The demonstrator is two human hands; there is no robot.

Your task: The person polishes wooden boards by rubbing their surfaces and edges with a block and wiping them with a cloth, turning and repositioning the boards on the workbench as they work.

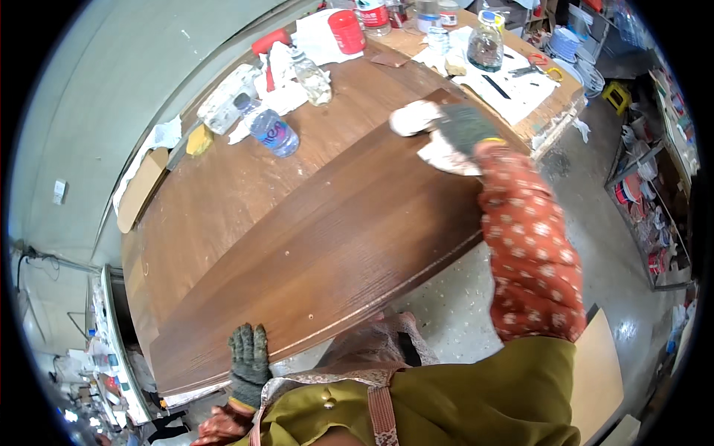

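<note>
A long dark-brown wooden panel lies across the worktable, its near edge toward my body. In a dark glove, my right hand presses a wadded white cloth onto the panel's far right end. The cloth pokes out on both sides of the glove, and the fingers are partly hidden by it. My left hand, also gloved, rests on the panel's near edge at the left with its fingers stretched out flat; it holds nothing. A red patterned sleeve cover wraps my right forearm.
On the brown worktable stand a clear plastic bottle, another bottle, a red cup and a yellow sponge. An adjoining bench holds a glass jar and yellow-handled scissors. Cluttered shelves line the right.
</note>
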